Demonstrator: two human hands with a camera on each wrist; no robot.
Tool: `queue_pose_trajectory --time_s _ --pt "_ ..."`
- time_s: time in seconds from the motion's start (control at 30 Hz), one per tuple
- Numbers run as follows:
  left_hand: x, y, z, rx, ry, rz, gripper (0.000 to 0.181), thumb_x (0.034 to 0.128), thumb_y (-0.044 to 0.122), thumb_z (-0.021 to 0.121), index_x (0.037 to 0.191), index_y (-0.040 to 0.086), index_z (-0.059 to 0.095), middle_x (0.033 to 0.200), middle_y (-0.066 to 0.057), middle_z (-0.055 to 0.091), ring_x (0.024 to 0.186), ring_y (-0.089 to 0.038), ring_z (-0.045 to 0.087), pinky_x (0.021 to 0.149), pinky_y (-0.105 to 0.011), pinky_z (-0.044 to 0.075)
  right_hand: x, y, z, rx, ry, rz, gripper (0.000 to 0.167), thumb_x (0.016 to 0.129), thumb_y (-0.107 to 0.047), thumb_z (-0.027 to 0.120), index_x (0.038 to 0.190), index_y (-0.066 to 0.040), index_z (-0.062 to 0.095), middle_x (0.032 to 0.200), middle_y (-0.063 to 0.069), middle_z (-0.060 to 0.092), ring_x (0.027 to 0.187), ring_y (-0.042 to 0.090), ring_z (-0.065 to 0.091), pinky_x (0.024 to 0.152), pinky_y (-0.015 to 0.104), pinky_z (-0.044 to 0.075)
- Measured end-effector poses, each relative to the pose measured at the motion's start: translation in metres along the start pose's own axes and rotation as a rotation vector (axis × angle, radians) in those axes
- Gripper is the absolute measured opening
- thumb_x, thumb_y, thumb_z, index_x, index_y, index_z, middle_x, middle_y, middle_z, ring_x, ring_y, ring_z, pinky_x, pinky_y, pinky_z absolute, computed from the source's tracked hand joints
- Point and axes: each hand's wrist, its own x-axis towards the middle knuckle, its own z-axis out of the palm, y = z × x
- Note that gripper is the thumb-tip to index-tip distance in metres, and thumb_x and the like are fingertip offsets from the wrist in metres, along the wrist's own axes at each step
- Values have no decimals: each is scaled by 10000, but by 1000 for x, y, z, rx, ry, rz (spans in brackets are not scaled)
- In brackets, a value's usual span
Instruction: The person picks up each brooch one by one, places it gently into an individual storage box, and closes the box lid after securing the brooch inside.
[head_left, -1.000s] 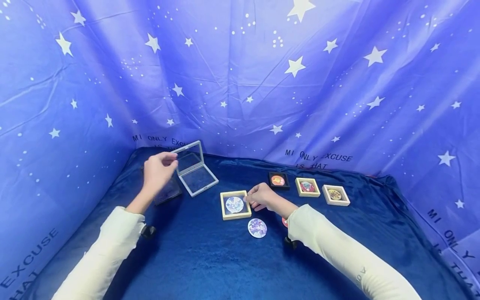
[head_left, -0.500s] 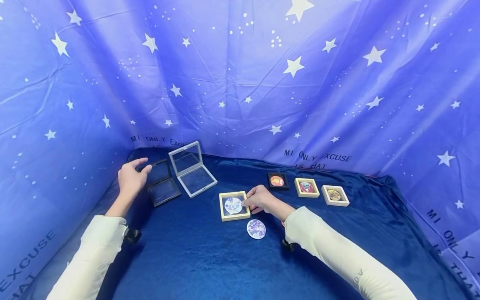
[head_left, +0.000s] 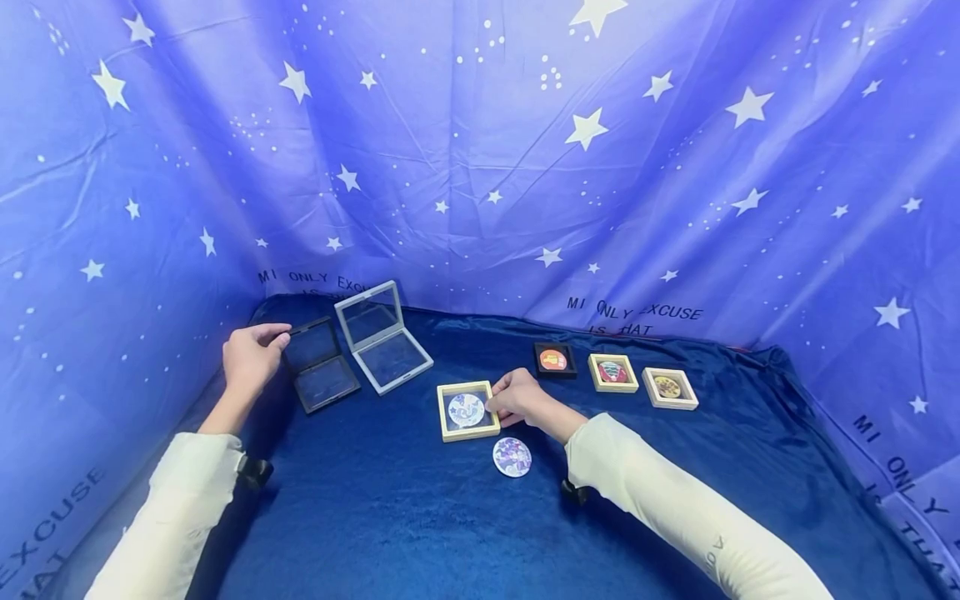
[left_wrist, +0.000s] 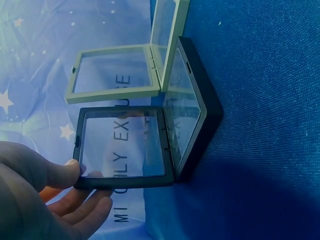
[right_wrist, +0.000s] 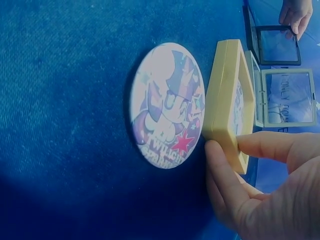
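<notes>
Head view bright, curtain (head_left: 517, 50) palest at top centre; wrist views dimmer, reflections in the black frame (left_wrist: 166, 142), white glare on the badge (right_wrist: 167, 106)

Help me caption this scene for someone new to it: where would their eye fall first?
Probably on the bluish-purple curtain with pale stars, filling the upper part of the head view. Below, on dark blue cloth, the right hand pinches a yellow frame holding a pale badge, and a purple badge lies nearer the person. Farther left, the left hand pinches an open black frame by its corner, beside a grey frame.
</notes>
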Motion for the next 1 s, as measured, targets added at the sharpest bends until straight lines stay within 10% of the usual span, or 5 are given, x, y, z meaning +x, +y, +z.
queue_pose_trajectory --time_s 0.63,1.0 --pt "-7 17 -23 34 -44 -17 282 1020 152 599 1201 -25 724 1183 -278 696 1168 -471 613 1023 -572 427 -4 3 -3 7 24 -27 133 808 80 676 940 59 671 787 70 604 619 147 604 654 381 635" --pt "-18 52 -38 18 101 40 243 1004 163 635 1170 41 764 1056 -216 761 838 -199 612 739 -275 382 -8 -9 -60 28 -5 -63 346 791 28 664 1131 91 674 810 36 608 654 121 569 642 316 617"
